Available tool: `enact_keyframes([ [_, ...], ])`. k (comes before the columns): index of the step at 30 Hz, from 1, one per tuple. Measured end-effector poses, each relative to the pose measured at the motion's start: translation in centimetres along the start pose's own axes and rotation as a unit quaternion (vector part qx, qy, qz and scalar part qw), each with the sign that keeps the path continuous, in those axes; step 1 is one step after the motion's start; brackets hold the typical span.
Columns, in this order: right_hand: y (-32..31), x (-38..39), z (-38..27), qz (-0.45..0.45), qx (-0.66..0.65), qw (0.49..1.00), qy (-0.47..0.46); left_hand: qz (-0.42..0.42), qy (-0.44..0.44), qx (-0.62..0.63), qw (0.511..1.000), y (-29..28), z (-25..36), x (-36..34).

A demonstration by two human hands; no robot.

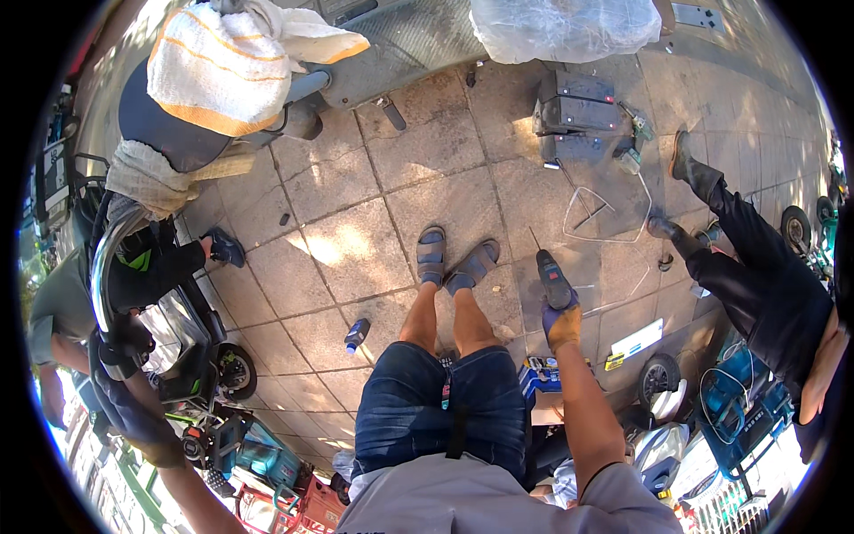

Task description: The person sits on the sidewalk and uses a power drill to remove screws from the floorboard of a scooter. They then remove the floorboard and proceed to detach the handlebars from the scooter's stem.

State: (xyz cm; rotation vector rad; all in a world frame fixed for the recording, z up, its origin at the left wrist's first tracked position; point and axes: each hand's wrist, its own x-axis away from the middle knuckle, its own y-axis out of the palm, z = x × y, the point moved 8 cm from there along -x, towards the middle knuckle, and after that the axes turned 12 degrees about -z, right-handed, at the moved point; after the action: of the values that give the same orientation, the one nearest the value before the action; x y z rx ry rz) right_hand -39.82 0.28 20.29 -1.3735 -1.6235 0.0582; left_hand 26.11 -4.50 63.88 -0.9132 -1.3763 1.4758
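My right hand [562,326], in a blue and yellow work glove, grips a dark cordless drill [553,280] with a long thin bit pointing away from me, above the paving right of my sandals. Far to the left, my left hand [138,414], in a dark glove, reaches to the lower end of a curved chrome bar [105,267] on a scooter. Its fingers seem closed around the dark end there, though they are partly hidden. White and orange towels [218,67] drape over the dark seat or handlebar area beyond it.
Black battery cases [578,111] and a green power tool [632,147] stand ahead right, near a white cable [605,238]. A blue bottle [357,335] lies left of my legs. One person [756,276] is at right, another [67,320] at left. Scooter wheels [660,381] stand behind.
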Motion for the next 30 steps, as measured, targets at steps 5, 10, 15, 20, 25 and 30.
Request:
enact_keyframes([
  [5, 6.4, -6.7, 11.2, -0.029, -0.170, 0.981, 0.093, -0.002, -0.022, 0.000, 1.000, 1.3, 0.8, -0.1],
  [10, 10.5, -13.3, 16.2, -0.020, -0.243, 0.963, 0.114, -0.052, -0.037, -0.052, 0.997, 1.8, -0.1, 0.5],
  [15, 15.7, -19.7, 20.8, -0.056, -0.390, 0.911, 0.119, -0.026, -0.079, 0.033, 0.996, 0.5, -3.1, 2.0],
  [20, 22.3, -24.9, 31.1, -0.116, -0.569, 0.791, 0.192, -0.039, -0.089, 0.017, 0.995, 1.7, -0.6, -0.1],
  [25, 25.5, -26.7, 37.0, -0.059, -0.581, 0.784, 0.211, -0.036, -0.111, 0.012, 0.993, 3.4, 1.7, 2.2],
  [30, 23.6, -24.6, 41.0, 0.035, -0.581, 0.752, 0.309, -0.029, -0.123, 0.055, 0.990, 5.0, -0.3, 3.5],
])
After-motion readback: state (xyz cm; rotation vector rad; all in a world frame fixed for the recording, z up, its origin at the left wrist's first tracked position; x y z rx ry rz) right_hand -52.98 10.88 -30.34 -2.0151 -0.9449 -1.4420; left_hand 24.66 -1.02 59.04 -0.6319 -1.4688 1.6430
